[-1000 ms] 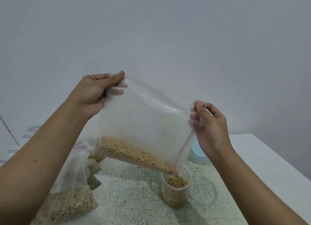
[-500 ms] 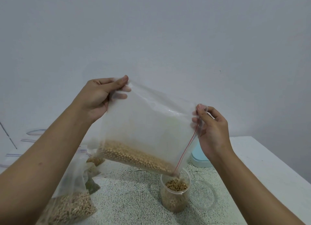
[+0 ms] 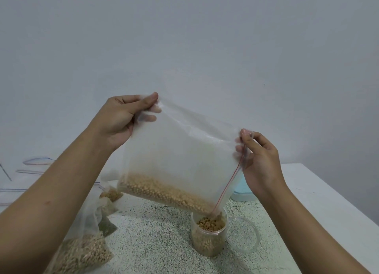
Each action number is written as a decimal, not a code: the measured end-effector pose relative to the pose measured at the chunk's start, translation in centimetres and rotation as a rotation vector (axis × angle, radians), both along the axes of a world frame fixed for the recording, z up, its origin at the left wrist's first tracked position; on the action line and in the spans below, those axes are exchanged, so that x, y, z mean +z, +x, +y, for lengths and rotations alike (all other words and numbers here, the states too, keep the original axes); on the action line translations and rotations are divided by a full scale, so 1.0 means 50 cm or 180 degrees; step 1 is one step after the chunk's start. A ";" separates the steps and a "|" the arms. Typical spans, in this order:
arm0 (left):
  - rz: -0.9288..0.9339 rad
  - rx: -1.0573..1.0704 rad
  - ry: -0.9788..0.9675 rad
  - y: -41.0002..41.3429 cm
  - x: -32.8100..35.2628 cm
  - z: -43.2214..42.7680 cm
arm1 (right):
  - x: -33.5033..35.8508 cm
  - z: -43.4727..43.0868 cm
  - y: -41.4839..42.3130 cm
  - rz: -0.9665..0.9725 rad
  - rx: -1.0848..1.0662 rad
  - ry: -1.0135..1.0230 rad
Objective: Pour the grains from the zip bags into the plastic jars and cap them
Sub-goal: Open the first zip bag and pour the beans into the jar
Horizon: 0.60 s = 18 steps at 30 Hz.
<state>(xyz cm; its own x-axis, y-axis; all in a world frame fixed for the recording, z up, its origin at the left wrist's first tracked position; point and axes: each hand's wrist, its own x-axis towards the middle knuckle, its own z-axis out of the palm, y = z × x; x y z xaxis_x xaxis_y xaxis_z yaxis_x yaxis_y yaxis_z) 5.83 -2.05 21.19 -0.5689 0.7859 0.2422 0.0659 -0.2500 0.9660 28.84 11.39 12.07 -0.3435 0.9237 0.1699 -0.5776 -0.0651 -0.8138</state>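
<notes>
While the clear plastic zip bag [image 3: 184, 157] with a red seal line hung tilted, low corner over the clear plastic jar [image 3: 208, 239] part-filled with round tan grains [image 3: 211, 224], left hand [image 3: 121, 118] pinched its upper corner, right hand [image 3: 260, 161] pinched the seal edge; clear round lid [image 3: 243, 234] lay just beside the jar.
</notes>
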 end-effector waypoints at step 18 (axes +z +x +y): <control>0.0203 0.0080 0.0040 -0.013 0.009 -0.020 | -0.004 -0.012 -0.022 -0.0013 0.0116 -0.0048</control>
